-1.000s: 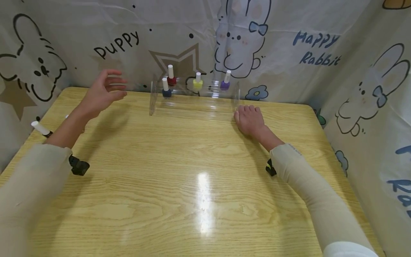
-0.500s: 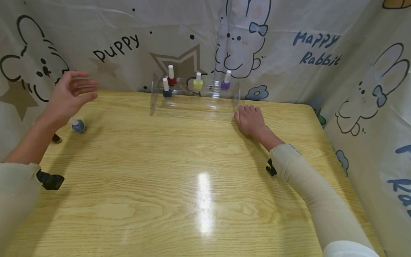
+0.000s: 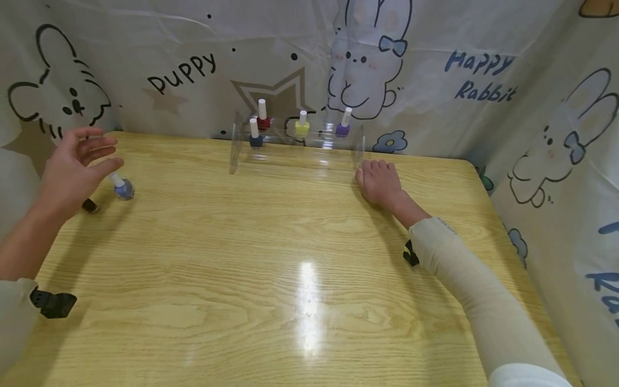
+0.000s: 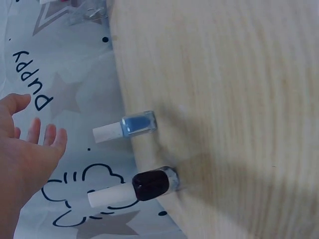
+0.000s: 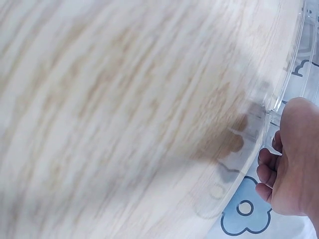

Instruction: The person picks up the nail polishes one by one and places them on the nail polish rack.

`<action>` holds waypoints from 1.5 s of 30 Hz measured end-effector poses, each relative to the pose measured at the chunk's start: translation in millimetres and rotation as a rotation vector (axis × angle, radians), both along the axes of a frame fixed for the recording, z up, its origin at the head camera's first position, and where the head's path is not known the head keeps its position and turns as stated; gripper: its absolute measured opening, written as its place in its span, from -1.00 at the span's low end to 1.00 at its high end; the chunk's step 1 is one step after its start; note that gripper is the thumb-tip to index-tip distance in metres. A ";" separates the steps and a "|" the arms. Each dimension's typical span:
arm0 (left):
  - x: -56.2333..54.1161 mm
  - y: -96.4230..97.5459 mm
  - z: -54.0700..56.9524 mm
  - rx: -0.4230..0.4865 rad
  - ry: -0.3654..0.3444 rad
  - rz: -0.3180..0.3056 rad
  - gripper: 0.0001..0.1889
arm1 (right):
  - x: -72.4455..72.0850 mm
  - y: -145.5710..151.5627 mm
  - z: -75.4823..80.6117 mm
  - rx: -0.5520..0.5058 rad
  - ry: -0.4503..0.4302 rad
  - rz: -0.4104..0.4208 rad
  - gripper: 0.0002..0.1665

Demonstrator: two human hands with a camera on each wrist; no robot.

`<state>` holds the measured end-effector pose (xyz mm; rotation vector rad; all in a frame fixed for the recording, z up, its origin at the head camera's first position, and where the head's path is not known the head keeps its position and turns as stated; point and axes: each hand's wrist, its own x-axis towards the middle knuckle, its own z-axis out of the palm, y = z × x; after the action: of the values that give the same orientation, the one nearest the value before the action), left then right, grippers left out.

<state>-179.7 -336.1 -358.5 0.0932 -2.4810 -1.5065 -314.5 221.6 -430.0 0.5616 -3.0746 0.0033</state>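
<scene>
My left hand [image 3: 77, 174] is raised over the table's left side, fingers loosely bent and holding nothing. Close by stand a blue nail polish bottle [image 3: 124, 189] and a dark nail polish bottle [image 4: 151, 185], both white-capped; in the head view the hand and wrist hide most of the dark one. At the back, a clear acrylic rack [image 3: 290, 156] bears red [image 3: 263, 123], dark blue [image 3: 256, 141], yellow [image 3: 302, 128] and purple [image 3: 343, 129] nail polish bottles. My right hand [image 3: 379, 183] grips the rack's lower right end with curled fingers, thumb side against the clear panel.
The wood-grain table [image 3: 271, 258] runs back to a printed cloth [image 3: 193, 32], which also hangs along the right side. Small black wrist cameras [image 3: 58, 305] sit below both sleeves. The blue and dark bottles stand near the table's left edge.
My left hand has moved left and toward me, away from the rack, uncovering the blue bottle in the head view. My right hand stays at the rack's end.
</scene>
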 end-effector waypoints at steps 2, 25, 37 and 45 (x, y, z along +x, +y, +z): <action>3.4 0.5 -2.1 0.001 -0.006 -0.004 -0.42 | 0.9 0.1 -0.2 -0.001 0.003 -0.001 -0.56; 16.0 6.2 -32.7 -0.038 -0.052 0.048 -0.18 | 2.2 -3.7 2.6 -0.001 -0.014 -0.010 -0.54; 6.7 14.7 -49.6 -0.058 -0.113 0.127 -0.14 | 3.5 4.7 1.5 -0.023 -0.037 -0.032 -0.55; 4.9 13.9 -61.2 -0.130 -0.180 0.156 -0.17 | 0.0 2.2 1.3 -0.036 -0.036 -0.011 -0.56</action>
<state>-174.8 -322.2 -419.7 0.4063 -2.6325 -1.3227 -314.5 223.8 -428.7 0.5491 -3.1059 0.0686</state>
